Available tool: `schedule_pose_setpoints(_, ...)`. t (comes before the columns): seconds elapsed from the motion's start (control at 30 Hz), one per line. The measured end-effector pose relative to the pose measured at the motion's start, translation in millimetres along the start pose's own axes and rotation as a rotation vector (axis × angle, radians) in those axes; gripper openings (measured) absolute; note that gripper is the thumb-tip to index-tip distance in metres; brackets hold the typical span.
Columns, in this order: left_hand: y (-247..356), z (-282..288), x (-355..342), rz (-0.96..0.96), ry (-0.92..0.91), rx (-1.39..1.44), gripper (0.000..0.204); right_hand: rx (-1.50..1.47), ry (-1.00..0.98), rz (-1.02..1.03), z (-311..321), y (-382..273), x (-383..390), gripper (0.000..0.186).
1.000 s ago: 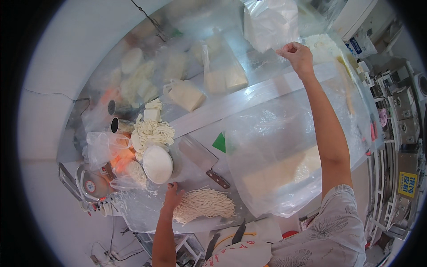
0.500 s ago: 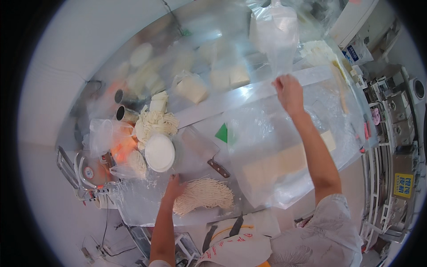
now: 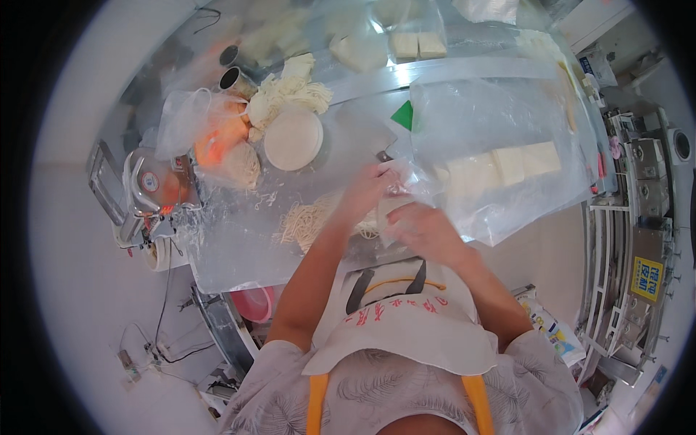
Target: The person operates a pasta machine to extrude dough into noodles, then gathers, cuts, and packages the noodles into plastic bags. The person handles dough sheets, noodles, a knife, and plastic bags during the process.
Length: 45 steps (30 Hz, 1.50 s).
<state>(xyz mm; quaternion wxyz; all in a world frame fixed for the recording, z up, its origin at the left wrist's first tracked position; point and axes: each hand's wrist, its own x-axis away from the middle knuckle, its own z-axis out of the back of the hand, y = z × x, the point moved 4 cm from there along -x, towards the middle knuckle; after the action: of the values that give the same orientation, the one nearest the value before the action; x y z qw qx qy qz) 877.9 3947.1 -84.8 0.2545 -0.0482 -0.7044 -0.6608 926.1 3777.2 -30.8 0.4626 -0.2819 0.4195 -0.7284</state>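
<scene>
In front of my apron, both hands work at a thin clear plastic bag (image 3: 415, 183), blurred by motion. My left hand (image 3: 368, 190) pinches its upper part, and my right hand (image 3: 424, 230) grips it lower down, fingers curled in. Under my left forearm lies a bundle of pale fresh noodles (image 3: 307, 222), partly hidden. Just beyond the left hand is a cleaver (image 3: 361, 125), its handle mostly covered by that hand. Right of the bag, cream-coloured stacks of dough sheets (image 3: 507, 165) lie beneath a clear plastic sheet (image 3: 475, 109).
A round white-topped tub (image 3: 293, 139) stands at left beside more noodles (image 3: 279, 98) and an orange-glowing bag (image 3: 221, 138). A metal machine (image 3: 156, 181) sits at the table's left edge. A green triangular piece (image 3: 403, 115) lies near the cleaver. White metal shelving (image 3: 605, 239) is at right.
My right hand has come back from the far hanging bags to the front, now with a plastic bag. The left hand has moved right from the noodles to meet it. My view has shifted.
</scene>
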Motion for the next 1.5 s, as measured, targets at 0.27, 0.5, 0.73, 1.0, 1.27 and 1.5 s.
schedule_pose_setpoints(0.27,35.6,42.2,144.3,-0.105,-0.099,-0.013,0.027,-0.589,-0.194,-0.107,-0.2,-13.5,-7.0,0.054)
schedule_pose_setpoints(0.5,-15.7,74.9,194.2,-0.277,0.22,-0.286,0.024,-0.462,-0.247,-0.238,-62.2,-49.6,4.9,0.009)
schedule_pose_setpoints(0.73,-22.1,40.2,221.4,-0.417,0.357,-0.109,0.024,-0.448,-0.227,-0.238,-78.4,-71.3,28.7,0.022)
schedule_pose_setpoints(1.0,-35.4,8.9,232.2,-0.213,0.394,-0.242,0.031,-0.852,-0.413,-0.335,-62.8,-54.5,63.4,0.028)
schedule_pose_setpoints(1.27,-25.6,-52.7,249.8,-0.362,0.499,-0.492,0.026,-0.749,-0.281,-0.272,-43.7,-20.4,101.4,0.011)
schedule_pose_setpoints(1.5,-7.5,-92.4,266.4,-0.221,0.502,-0.407,0.025,-0.643,-0.294,-0.186,-36.1,-18.3,126.8,0.019)
